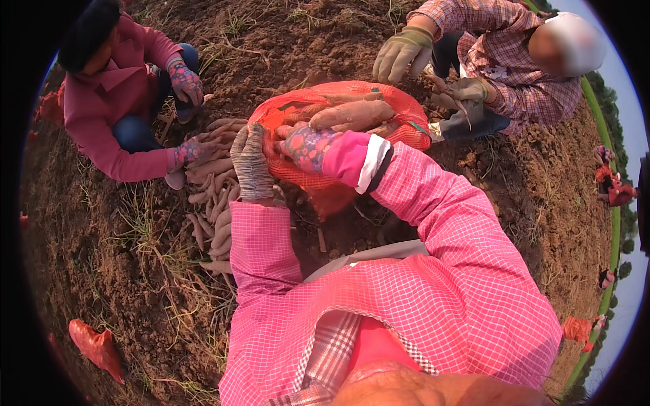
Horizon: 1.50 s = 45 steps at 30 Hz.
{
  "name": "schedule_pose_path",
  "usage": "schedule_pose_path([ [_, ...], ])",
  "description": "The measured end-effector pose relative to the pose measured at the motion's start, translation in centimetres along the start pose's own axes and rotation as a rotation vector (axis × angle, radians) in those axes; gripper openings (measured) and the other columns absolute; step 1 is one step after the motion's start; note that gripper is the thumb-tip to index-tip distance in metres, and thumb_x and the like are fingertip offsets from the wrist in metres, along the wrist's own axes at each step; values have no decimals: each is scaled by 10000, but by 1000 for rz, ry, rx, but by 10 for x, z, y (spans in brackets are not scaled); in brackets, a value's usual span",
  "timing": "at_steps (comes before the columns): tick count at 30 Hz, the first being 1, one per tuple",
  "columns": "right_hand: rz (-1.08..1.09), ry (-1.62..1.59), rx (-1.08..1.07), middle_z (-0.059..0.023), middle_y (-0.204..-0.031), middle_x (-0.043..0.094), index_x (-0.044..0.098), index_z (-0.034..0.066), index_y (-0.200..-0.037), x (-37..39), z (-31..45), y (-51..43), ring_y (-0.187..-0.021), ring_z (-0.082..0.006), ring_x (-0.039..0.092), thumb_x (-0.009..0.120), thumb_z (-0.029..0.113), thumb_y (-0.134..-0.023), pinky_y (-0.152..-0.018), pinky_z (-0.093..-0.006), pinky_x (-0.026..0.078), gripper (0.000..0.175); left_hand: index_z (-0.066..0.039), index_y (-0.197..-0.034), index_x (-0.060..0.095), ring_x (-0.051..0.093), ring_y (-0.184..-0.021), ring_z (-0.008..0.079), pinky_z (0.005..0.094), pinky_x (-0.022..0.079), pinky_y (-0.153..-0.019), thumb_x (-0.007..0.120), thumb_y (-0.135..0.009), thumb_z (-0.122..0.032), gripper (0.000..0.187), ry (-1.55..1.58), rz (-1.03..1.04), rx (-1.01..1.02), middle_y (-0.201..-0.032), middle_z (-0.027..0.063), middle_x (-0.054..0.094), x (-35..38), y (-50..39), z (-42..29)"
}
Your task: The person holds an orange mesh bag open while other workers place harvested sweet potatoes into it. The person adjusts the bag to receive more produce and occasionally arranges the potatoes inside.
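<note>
A red mesh sack (pixel 330 175) stands before me, its mouth open, with sweet potatoes (pixel 353 114) inside up to the rim. My right hand (pixel 307 147), in a floral glove, is at the near rim of the sack, its fingers curled over the mesh. In a grey striped knit glove, my left hand (pixel 251 162) rests against the sack's left side, beside a heap of sweet potatoes (pixel 216 198) on the soil. Its fingertips point away from me, and what lies under them is hidden.
At the left a co-worker's floral-gloved hand (pixel 195 149) touches the heap. Across the sack, another co-worker's gloved hand (pixel 403 55) hovers near the far rim; their other hand (pixel 467 90) holds a thin root. A red sack (pixel 96 347) lies on the soil at lower left.
</note>
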State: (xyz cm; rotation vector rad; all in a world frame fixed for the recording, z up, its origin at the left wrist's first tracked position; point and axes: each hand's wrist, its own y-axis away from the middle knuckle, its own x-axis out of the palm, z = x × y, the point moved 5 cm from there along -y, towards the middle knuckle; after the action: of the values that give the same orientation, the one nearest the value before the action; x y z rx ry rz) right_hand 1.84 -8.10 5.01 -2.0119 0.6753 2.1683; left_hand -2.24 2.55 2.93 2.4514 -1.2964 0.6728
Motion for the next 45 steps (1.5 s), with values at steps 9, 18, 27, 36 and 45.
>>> schedule_pose_path([
  [9,326,-1119,-186,-87,-1053,679,666,19,-1074,-55,9,99,-945,-174,648,660,221,-856,-818,-311,505,298,-32,-930,565,648,-699,195,333,604,-541,572,-924,-92,61,134,96,-152,-834,74,619,28,9,6],
  [18,-361,33,231,-127,-1195,613,609,118,-1233,-39,-66,101,-1039,-308,611,729,412,-761,-911,-389,481,568,-19,-918,634,599,-709,111,240,521,-624,600,-927,-108,95,74,27,-22,-856,42,642,8,3,3],
  [27,-58,80,170,-115,-1218,591,560,89,-1276,-14,-81,117,-1021,-262,625,735,207,-790,-879,-361,511,530,-70,-807,575,474,-611,59,201,416,-529,622,-912,-106,120,86,21,-46,-737,-19,535,5,-3,9],
  [36,-862,-1463,-169,-66,-1135,616,534,-11,-1254,-126,-74,159,-996,-193,628,730,97,-827,-873,-332,515,482,-93,-804,555,487,-532,110,292,538,-412,596,-914,-146,129,181,-28,-128,-720,5,523,17,5,6],
  [45,-588,-500,-137,-156,-1230,585,491,129,-1359,-41,-52,37,-1138,-277,582,807,76,-712,-926,-358,496,722,-56,-863,567,605,-710,137,257,567,-619,570,-925,-72,64,259,17,-49,-823,57,591,7,-8,9],
])
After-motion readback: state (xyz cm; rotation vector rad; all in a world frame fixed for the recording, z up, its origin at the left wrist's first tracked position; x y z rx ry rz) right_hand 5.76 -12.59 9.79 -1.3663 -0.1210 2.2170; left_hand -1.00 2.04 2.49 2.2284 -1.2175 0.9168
